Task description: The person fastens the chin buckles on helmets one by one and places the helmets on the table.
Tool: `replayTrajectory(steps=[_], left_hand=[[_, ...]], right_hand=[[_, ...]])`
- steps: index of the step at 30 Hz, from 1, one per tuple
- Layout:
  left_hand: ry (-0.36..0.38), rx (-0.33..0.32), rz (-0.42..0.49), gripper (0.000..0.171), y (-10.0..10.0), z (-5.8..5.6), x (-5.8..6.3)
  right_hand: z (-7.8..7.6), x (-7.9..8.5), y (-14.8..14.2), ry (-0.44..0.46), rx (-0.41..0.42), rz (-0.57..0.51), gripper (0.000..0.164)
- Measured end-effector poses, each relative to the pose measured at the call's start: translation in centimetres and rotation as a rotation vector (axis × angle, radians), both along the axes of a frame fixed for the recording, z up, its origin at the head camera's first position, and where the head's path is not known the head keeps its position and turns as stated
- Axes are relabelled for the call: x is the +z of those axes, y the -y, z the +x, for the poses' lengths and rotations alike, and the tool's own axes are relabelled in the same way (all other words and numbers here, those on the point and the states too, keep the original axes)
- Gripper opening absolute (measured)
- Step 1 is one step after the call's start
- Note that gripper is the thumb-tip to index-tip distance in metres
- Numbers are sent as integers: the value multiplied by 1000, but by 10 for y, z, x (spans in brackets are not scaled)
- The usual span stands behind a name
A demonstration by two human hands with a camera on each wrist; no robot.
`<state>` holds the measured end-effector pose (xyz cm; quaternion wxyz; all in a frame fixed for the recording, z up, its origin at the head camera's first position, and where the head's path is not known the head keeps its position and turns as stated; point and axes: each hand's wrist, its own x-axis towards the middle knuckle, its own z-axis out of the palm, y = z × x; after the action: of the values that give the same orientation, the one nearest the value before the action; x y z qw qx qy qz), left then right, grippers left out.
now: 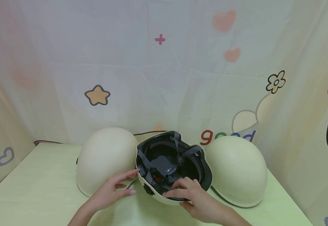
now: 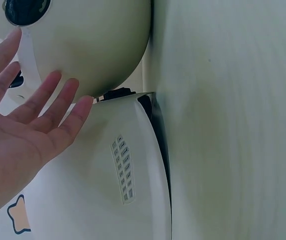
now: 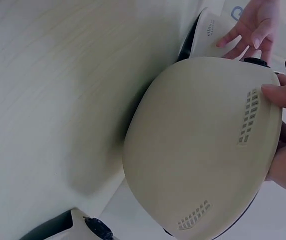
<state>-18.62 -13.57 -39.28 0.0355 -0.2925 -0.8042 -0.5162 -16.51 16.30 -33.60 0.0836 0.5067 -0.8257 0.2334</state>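
A cream helmet (image 1: pixel 157 197) is upside down in the middle, its black padded lining (image 1: pixel 164 164) and grey straps (image 1: pixel 145 160) facing up. My right hand (image 1: pixel 199 201) grips its near rim, thumb outside on the shell and the other fingers inside. In the right wrist view that thumb presses near a vent grille (image 3: pixel 249 117). My left hand (image 1: pixel 110 190) is spread at the helmet's left side, with fingertips close to the rim and the black round knob (image 1: pixel 148 189). The left wrist view shows its fingers extended, nothing between them.
A second cream helmet (image 1: pixel 107 157) stands dome up on the left, and a third (image 1: pixel 238 169) dome up on the right, both close beside the middle one. All are on a pale table (image 1: pixel 39 188). Behind hangs a printed curtain (image 1: pixel 130 94), and a dark cord (image 1: pixel 149 132) runs along its foot.
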Motion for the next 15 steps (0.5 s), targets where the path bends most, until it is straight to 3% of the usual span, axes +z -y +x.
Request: replayTrajectory(steps=[11, 15], left_hand=[[36, -4, 11, 67, -5, 1, 0], [34, 4, 6, 68, -4, 1, 2]], right_hand=[[-10, 12, -1, -2, -29, -142, 52], [-16, 22, -2, 68, -22, -259, 43]])
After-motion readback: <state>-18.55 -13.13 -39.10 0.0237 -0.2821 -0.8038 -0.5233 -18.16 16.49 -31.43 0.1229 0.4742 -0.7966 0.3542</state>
